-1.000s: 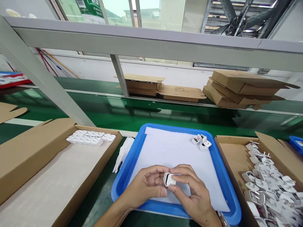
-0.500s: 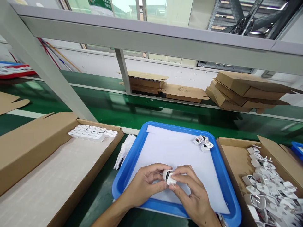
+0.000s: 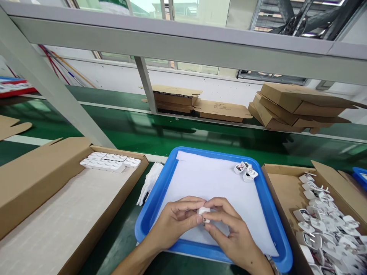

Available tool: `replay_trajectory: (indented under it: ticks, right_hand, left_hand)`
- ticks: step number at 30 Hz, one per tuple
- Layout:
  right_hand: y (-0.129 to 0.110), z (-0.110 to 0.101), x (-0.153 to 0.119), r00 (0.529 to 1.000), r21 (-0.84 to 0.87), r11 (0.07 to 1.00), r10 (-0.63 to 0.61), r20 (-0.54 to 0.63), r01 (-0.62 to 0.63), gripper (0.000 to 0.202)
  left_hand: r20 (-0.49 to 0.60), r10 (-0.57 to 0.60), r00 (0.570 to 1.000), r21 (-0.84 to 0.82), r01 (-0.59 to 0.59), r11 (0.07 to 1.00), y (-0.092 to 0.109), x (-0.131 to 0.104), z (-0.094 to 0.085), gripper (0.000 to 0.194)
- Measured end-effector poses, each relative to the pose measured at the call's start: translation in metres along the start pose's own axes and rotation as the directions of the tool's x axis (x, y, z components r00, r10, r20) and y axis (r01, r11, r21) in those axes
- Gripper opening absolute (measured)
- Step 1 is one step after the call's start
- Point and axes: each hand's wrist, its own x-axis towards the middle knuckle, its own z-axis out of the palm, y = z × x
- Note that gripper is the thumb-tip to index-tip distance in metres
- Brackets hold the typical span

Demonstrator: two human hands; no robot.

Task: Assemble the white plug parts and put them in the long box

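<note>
Between my two hands is a small white plug adapter [image 3: 203, 211], a metal prong showing at its lower side. My left hand [image 3: 178, 220] grips its left side with thumb and fingers. My right hand [image 3: 229, 225] pinches it from the right. Both hands are over the near half of a blue tray [image 3: 174, 168] lined with a white sheet [image 3: 200, 175]. Several white adapter pieces [image 3: 246, 171], some with their insides showing, lie together in the tray's far right corner.
Left stands a cardboard box [image 3: 126, 198] with rows of white adapters [image 3: 107, 162]. At right another box [image 3: 282, 183] holds a heap of white adapter parts [image 3: 329, 225]. A white glove [image 3: 150, 182] lies left of the tray. Flat cartons [image 3: 295, 107] sit behind a grey frame [image 3: 183, 42].
The adapter's two parts, with a dark gap between them before, are now closed together. My fingers have drawn nearer each other, and the adapter has turned so that a prong shows.
</note>
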Motion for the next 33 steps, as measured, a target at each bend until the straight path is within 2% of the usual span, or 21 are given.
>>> replay_trajectory:
  ticks: [4, 8, 17, 21, 27, 33]
  right_hand:
    - [-0.003, -0.001, 0.001, 0.989, 0.182, 0.974, 0.145, -0.023, -0.138, 0.024]
    - [0.001, -0.002, 0.002, 0.97, 0.241, 0.94, 0.238, 0.045, -0.242, 0.031]
    - [0.003, -0.007, 0.003, 0.994, 0.103, 0.989, 0.109, 0.014, -0.11, 0.032]
    - [0.004, -0.005, 0.001, 0.994, 0.131, 0.985, 0.109, 0.007, -0.109, 0.032]
    - [0.003, -0.003, 0.0, 0.993, 0.223, 0.968, 0.118, 0.016, -0.119, 0.031]
    - [0.002, -0.004, -0.001, 0.989, 0.317, 0.937, 0.143, 0.046, -0.15, 0.029]
  left_hand:
    - [-0.02, 0.066, 0.998, 0.04, -0.065, 0.997, 0.001, -0.003, 0.0, 0.027]
    - [-0.018, 0.127, 0.992, 0.123, -0.124, 0.985, 0.0, -0.005, 0.002, 0.028]
    - [0.053, 0.222, 0.974, 0.243, -0.228, 0.943, -0.002, -0.006, 0.005, 0.04]
    - [0.037, 0.218, 0.975, 0.252, -0.221, 0.942, -0.003, -0.007, 0.009, 0.037]
    - [-0.028, 0.158, 0.987, 0.292, -0.143, 0.946, 0.001, -0.011, 0.013, 0.023]
    - [-0.075, 0.085, 0.994, 0.238, -0.065, 0.969, -0.002, -0.015, 0.015, 0.017]
